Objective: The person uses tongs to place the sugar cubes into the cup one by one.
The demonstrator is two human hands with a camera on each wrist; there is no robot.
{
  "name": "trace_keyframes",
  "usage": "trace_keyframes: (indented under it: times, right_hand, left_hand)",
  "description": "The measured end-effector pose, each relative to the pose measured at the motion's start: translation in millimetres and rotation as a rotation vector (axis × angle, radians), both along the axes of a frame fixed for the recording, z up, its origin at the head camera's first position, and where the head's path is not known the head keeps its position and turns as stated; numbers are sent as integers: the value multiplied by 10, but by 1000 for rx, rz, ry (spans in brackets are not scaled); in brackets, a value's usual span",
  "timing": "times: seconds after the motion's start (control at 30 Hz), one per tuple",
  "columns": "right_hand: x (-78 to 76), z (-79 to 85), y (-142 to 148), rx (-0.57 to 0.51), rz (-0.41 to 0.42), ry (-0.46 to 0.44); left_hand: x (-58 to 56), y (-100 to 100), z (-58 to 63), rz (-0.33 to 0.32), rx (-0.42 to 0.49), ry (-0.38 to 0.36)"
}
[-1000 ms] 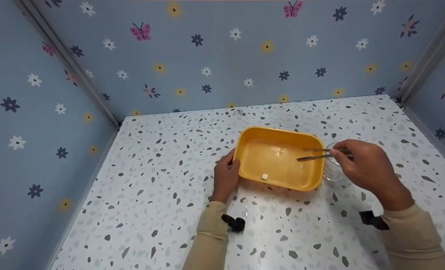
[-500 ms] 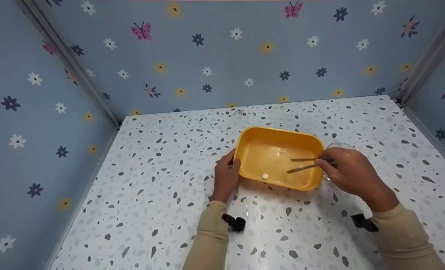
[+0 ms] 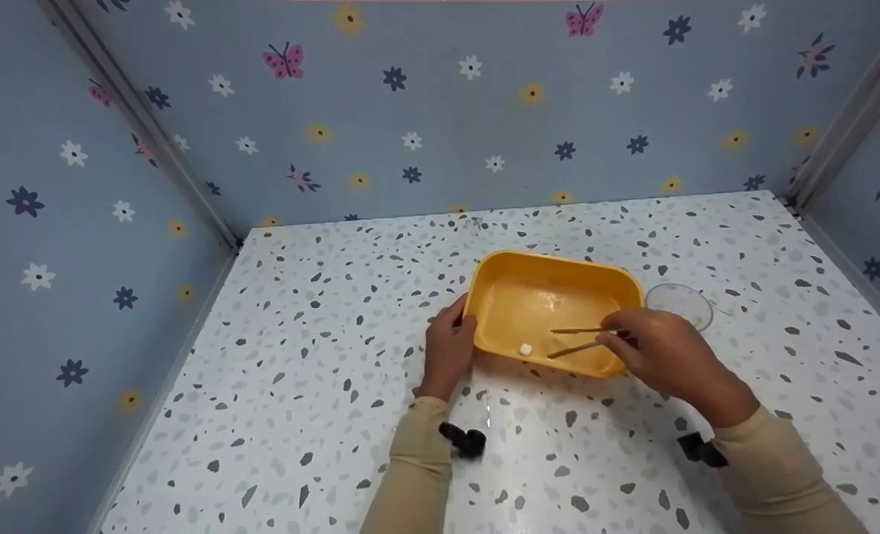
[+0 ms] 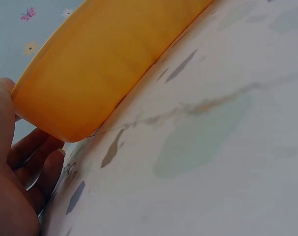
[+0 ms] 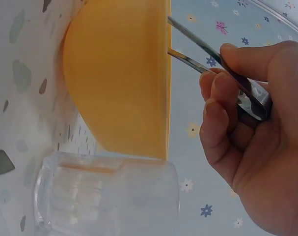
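My left hand (image 3: 449, 348) grips the left end of a yellow plastic tray (image 3: 514, 311); its thumb is at the rim and the fingers (image 4: 53, 172) curl by the wall's lower edge. Inside the tray, near its front wall, lies a small white cube (image 3: 525, 349). My right hand (image 3: 670, 356) pinches metal tongs (image 3: 575, 349) between thumb and fingers over the tray's right end. The tong tips are spread, pointing left just right of the cube, with nothing between them. In the right wrist view the tips are hidden behind the tray wall.
A clear cup (image 5: 109, 196) stands against the tray's right side, partly behind my right hand in the head view; pale shapes show inside it. The speckled white table (image 3: 321, 334) meets flowered blue panels (image 3: 455, 111) at the back and sides.
My right hand has moved left and toward me with the tongs, bringing their tips from the tray's right part close to the cube. The left hand, tray and cube stay put.
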State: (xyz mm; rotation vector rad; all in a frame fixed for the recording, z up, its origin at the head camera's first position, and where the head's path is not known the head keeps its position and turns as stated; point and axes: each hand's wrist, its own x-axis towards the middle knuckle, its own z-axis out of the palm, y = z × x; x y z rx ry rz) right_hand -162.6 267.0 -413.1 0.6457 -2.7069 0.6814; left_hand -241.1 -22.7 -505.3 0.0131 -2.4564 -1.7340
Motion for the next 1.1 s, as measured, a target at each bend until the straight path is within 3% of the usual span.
trace_keyframes:
  times: [0.23,0.47,0.73,1.1]
  right_hand:
    - [-5,-52,-48,11,42,26]
    - [-13,-85,-102,33,50,-17]
    - [-15,-186,-174,12,69,46]
    - [-2,-207,-230,63,94,-16]
  left_hand:
    - [-4,-7,-6,-2,0,24]
    - [-10,-11,-24,-7,11,41]
    - [-13,-1,-17,-1,-19,28]
    - [-9,-19,-10,-8,-4,16]
